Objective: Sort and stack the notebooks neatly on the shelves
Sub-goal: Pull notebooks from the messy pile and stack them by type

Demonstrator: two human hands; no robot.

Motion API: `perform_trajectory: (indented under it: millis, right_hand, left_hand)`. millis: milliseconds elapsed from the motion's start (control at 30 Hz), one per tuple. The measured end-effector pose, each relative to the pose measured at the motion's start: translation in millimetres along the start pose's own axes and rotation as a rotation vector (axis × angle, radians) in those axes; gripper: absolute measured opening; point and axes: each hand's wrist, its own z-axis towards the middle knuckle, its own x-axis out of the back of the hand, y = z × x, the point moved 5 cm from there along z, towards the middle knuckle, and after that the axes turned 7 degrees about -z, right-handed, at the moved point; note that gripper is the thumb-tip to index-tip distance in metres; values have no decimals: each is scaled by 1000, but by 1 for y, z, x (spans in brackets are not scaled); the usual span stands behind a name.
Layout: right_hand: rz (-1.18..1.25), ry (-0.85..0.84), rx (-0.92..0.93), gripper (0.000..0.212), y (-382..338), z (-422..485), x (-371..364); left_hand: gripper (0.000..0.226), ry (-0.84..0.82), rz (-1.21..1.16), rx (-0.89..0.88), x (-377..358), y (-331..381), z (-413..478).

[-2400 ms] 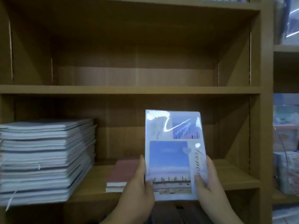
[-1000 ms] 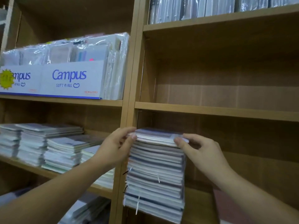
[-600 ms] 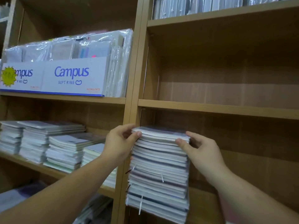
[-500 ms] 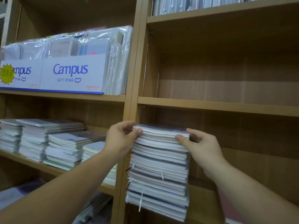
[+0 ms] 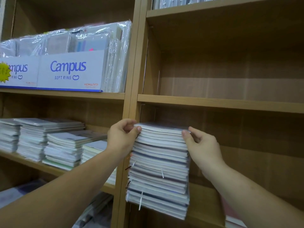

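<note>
Head view shows a tall stack of notebooks [image 5: 159, 170], thin, flat and glossy in clear wrap, standing on the wooden shelf [image 5: 205, 198] at the left end of the right bay. Left hand [image 5: 121, 137] pinches its top left corner with curled fingers; right hand [image 5: 202, 143] pinches the top right corner, fingertips hidden behind. Cardboard Campus boxes [image 5: 69, 71] sit upper left; notebook covers are unreadable
</note>
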Motion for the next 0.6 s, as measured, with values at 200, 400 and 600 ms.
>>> perform_trajectory:
  millis: [200, 400, 600]
  right_hand:
    - [-67, 37, 22, 55, -2, -1, -1]
    - [33, -11, -24, 60, 1, -6, -1]
    - [5, -71, 128, 11, -2, -73, 35]
  left_hand:
    - [24, 36, -80, 56, 6, -6, 1]
    - [33, 10, -3, 19, 3, -3, -12]
    - [15, -17, 83, -79, 15, -9, -84]
